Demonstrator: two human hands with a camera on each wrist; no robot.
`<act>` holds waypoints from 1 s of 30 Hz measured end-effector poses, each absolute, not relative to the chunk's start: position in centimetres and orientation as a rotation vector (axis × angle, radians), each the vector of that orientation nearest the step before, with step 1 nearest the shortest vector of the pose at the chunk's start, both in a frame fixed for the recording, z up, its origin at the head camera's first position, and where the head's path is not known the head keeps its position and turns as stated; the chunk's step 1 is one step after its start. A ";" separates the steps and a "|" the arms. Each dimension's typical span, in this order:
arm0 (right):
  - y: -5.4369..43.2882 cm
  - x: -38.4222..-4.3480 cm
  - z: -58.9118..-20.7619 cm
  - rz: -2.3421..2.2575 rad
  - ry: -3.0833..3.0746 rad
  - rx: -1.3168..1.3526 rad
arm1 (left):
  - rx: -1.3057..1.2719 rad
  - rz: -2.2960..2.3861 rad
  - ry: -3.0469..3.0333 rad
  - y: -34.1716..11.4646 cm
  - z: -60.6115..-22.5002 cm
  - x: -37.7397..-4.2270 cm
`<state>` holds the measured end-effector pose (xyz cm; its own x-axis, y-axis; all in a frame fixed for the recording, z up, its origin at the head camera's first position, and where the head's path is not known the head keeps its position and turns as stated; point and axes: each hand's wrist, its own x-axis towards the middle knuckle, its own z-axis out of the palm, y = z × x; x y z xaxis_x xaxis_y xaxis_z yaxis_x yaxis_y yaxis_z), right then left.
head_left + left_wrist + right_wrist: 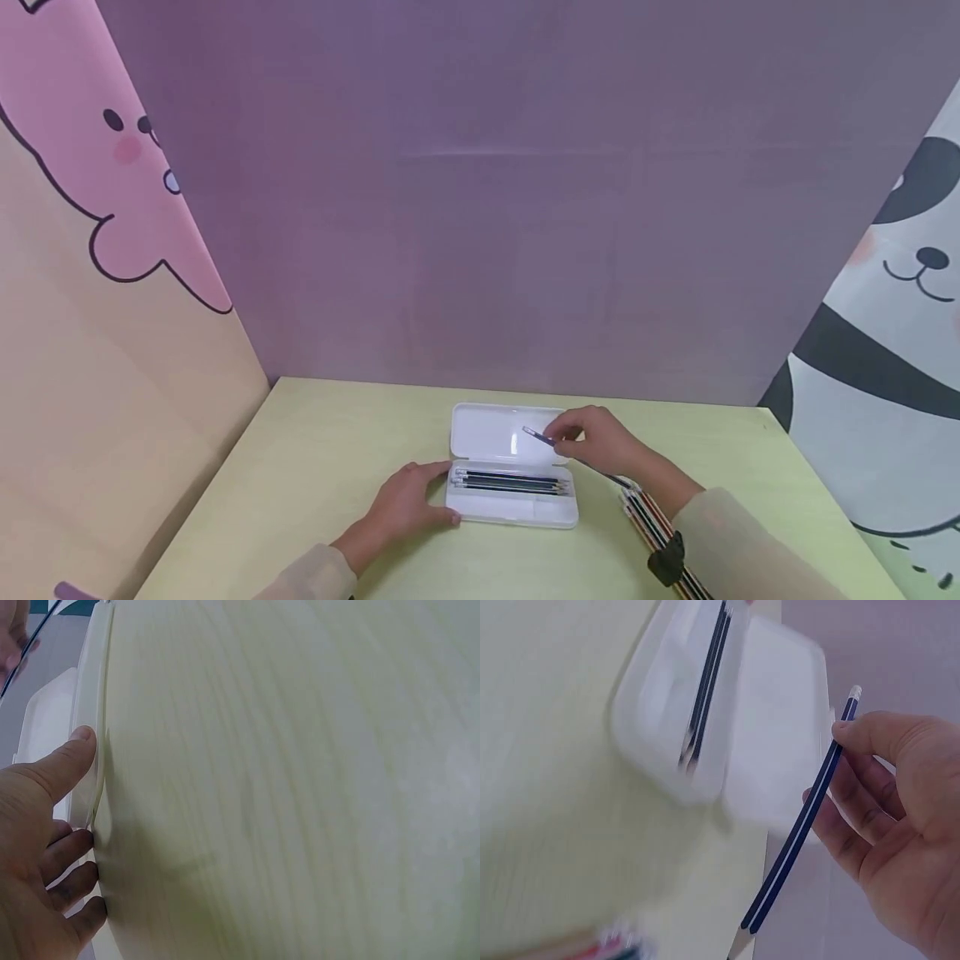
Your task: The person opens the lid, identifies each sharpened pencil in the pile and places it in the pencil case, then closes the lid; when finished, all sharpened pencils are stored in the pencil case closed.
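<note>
On the table lies an open white pencil case (491, 509), its lid (483, 433) folded back toward the wall. Several dark pencils (510, 482) lie side by side in its rear part. My left hand (407, 502) holds the case's left end, thumb at the front corner and fingers along the side. Above the lid's right side, my right hand (597, 439) pinches a dark blue pencil with white stripes (789, 847) between thumb and fingers, near its white eraser end. That pencil slants, with its sharpened tip pointing down to the right in the head view.
A bundle of several pencils (651, 521) lies right of the case, partly behind the right sleeve (738, 533), with a black thing (667, 560) around it. The pale yellow table (360, 425) meets a purple back wall (480, 250); printed side walls stand left and right.
</note>
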<state>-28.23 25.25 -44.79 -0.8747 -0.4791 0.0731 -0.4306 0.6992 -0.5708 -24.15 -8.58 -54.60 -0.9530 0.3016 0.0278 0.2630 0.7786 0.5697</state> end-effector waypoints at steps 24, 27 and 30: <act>16.1 -29.0 -49.0 -0.904 2.619 -0.916 | 0.480 0.904 2.900 -8.7 -54.5 -24.1; 15.7 -28.7 -49.3 -0.886 2.622 -0.915 | 0.492 0.903 2.905 -8.6 -54.6 -24.2; 15.3 -28.6 -49.7 -0.859 2.629 -0.907 | 0.490 0.897 2.907 -8.7 -54.6 -24.3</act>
